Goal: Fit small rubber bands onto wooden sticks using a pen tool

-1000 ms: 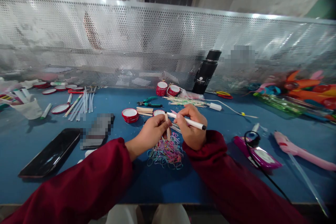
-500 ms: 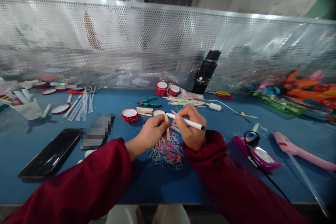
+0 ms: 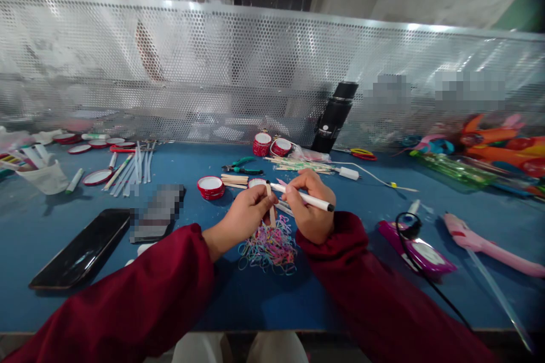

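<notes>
Between thumb and fingers, my left hand (image 3: 242, 216) pinches a flat wooden craft stick (image 3: 272, 216), held roughly upright. A white marker pen (image 3: 315, 202) with a black end is gripped in my right hand (image 3: 314, 215), its tip at the top of the stick. The top end of the stick looks dark. Below both hands lies a loose heap of coloured rubber bands (image 3: 270, 249). Just beyond my left hand are a stack of red-rimmed white discs (image 3: 211, 187) and several more craft sticks (image 3: 234, 180).
Two dark phones, one here (image 3: 80, 248), lie left. Green-handled pliers (image 3: 243, 165) and a black flask (image 3: 336, 116) stand farther back before a perforated metal screen (image 3: 191, 68). At right are a pink glue gun (image 3: 489, 245) and a purple packet (image 3: 419, 247) crossed by a black cable.
Both hands keep almost the same place and grip. The marker tip has shifted very slightly at the top of the craft stick.
</notes>
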A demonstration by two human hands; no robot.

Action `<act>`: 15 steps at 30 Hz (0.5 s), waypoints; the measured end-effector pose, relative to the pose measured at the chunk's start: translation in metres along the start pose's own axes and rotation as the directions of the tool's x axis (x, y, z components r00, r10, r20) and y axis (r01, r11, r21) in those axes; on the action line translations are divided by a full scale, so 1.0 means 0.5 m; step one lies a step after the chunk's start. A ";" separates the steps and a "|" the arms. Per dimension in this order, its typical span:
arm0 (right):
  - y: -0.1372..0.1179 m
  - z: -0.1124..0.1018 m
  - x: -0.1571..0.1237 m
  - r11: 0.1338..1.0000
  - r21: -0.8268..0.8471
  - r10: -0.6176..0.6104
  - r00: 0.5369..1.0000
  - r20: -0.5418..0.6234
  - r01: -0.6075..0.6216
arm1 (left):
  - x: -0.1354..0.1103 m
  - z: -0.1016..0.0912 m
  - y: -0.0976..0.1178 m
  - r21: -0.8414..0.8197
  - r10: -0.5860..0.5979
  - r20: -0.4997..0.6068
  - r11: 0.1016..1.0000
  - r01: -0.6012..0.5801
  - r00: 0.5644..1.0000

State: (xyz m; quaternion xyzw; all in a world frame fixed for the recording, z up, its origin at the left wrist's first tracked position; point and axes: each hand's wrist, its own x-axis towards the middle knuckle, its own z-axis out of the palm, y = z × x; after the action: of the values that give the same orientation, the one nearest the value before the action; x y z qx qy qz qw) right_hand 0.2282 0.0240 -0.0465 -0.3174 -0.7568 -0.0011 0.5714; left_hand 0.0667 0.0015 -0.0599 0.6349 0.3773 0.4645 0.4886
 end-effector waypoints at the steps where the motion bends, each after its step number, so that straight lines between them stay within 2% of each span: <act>1: -0.001 0.001 0.000 1.000 -0.005 -0.004 1.000 -0.002 0.004 | 0.000 0.000 -0.001 -0.001 -0.001 -0.002 1.000 0.001 1.000; 10: 0.000 0.003 0.002 1.000 -0.017 -0.019 0.999 -0.030 0.018 | 0.002 0.000 -0.002 -0.006 -0.007 -0.002 1.000 0.007 1.000; 15: -0.002 -0.001 -0.001 0.998 0.034 0.059 0.997 -0.054 -0.057 | 0.001 0.000 0.001 -0.005 -0.002 0.001 1.000 0.002 1.000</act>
State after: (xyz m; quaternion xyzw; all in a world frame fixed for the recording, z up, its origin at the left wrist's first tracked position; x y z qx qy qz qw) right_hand 0.2284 0.0230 -0.0462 -0.3297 -0.7313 0.0191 0.5968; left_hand 0.0671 0.0020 -0.0593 0.6334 0.3766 0.4648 0.4909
